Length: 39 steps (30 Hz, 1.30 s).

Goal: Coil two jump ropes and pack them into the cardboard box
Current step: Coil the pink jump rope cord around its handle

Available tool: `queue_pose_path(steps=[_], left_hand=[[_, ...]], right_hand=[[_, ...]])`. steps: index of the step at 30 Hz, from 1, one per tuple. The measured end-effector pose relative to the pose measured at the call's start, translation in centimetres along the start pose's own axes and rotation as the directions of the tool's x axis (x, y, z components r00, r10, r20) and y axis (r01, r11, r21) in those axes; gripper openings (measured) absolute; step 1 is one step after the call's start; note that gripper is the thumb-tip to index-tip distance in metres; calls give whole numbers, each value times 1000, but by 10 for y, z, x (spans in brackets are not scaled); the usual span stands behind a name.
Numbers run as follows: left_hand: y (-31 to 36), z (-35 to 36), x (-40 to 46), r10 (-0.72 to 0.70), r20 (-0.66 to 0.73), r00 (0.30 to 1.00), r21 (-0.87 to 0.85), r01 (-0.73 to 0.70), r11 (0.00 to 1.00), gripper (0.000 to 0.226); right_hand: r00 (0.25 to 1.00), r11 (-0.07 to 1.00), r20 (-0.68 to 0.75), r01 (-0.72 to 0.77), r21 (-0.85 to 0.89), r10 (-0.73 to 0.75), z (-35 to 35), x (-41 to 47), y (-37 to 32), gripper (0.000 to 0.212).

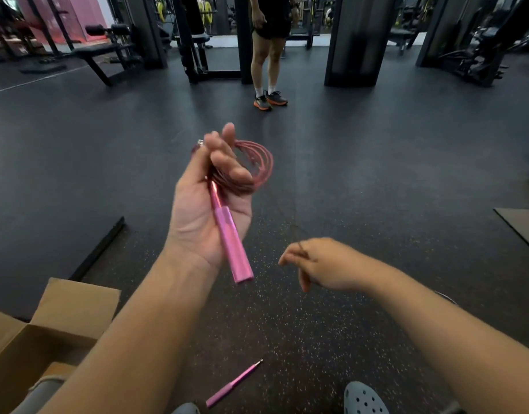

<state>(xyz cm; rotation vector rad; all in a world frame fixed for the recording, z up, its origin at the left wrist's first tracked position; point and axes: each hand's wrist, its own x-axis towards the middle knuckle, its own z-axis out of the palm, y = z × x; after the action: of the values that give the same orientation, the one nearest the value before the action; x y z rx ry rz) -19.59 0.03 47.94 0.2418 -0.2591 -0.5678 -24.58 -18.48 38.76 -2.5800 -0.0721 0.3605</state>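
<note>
Left hand (209,201) clamped on pink metal handle (231,240) and thin pink rope loops (257,165), up above brown cardboard box (48,333). Right hand (323,264) pinches loose rope. Second pink handle (231,383) on floor beside box. Best: keep loops same size, feed rope slowly, no tangles.

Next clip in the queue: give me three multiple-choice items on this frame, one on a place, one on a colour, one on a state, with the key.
1. Where is the cardboard box?
A lower left
B upper right
C centre

2. What colour is the handle in the left hand?
A black
B pink
C green

3. How is the rope coil held?
A lying on the floor
B inside the box
C looped in the left hand

Key: A, it sits open at the lower-left corner; B, the handle is plainly pink; C, the loops hang from the raised hand's fingers.
</note>
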Motion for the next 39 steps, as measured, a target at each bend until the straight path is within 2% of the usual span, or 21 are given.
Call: queue_pose_path(steps=[3, 4, 5, 6, 7, 8, 9, 11, 12, 13, 14, 17, 20, 23, 27, 31, 34, 36, 39], left_hand=[[0, 0, 5, 198, -78, 977, 188, -181, 965, 27], [-1, -6, 7, 248, -91, 964, 313, -209, 927, 24], [-2, -13, 9, 303, -88, 949, 494, -222, 841, 23], [-3, -22, 10, 349, -63, 935, 693, -210, 690, 23], [-2, -32, 11, 362, -22, 932, 849, -174, 499, 22], [-1, -42, 12, 338, 16, 941, 942, -127, 310, 21], [0, -51, 12, 278, 48, 959, 987, -88, 133, 18], [5, -64, 9, 100, 69, 993, 973, -46, -225, 15], [8, -67, 7, 13, 36, 999, 935, -29, -353, 19], [10, -68, 5, -54, -19, 998, 917, -4, -399, 24], [10, -68, 4, -104, -65, 992, 931, 23, -364, 29], [7, -61, 1, -154, -92, 984, 990, 75, -116, 43], [1, -56, 2, -191, -83, 978, 991, 61, -117, 54], [-2, -55, 2, -234, -96, 968, 995, 85, -55, 29], [-6, -53, 3, -260, -72, 963, 993, 93, 72, 26], [-8, -53, 2, -231, -72, 970, 994, 89, 63, 31], [-7, -53, 2, -191, -83, 978, 994, 96, 60, 34], [-6, -52, 2, -190, -87, 978, 993, 100, 58, 35], [-5, -51, 2, -190, -111, 976, 990, 126, 69, 38]], right_hand=[[997, 997, 77, 32, -65, -27, 14, -6, -27, 29], [994, 992, 90, 65, -108, -56, 16, -9, -38, 30], [991, 982, 101, 108, -156, -93, 18, -11, -46, 30], [986, 969, 101, 152, -196, -134, 20, -14, -54, 30], [981, 956, 86, 188, -223, -173, 18, -17, -59, 29], [977, 946, 59, 215, -242, -206, 13, -20, -63, 29], [972, 939, 27, 232, -252, -233, 6, -23, -63, 28], [959, 944, -65, 256, -206, -274, -13, -28, -60, 23], [946, 951, -146, 267, -156, -290, -23, -30, -54, 18], [922, 954, -250, 278, -108, -297, -32, -31, -45, 15], [891, 956, -346, 285, -77, -293, -39, -32, -35, 13], [828, 957, -500, 290, -3, -252, -49, -29, -12, 10], [816, 927, -542, 337, 165, -200, -51, -27, -11, 7], [842, 872, -524, 347, 346, -127, -51, -28, -10, 9], [838, 855, -537, 347, 385, -99, -53, -26, -4, 9], [872, 814, -485, 329, 479, -67, -55, -26, -1, 5], [922, 695, -387, 286, 660, -12, -57, -28, -4, 7], [938, 649, -346, 263, 714, 0, -58, -27, -4, 6], [942, 715, -333, 257, 650, -36, -61, -29, -4, 5]])
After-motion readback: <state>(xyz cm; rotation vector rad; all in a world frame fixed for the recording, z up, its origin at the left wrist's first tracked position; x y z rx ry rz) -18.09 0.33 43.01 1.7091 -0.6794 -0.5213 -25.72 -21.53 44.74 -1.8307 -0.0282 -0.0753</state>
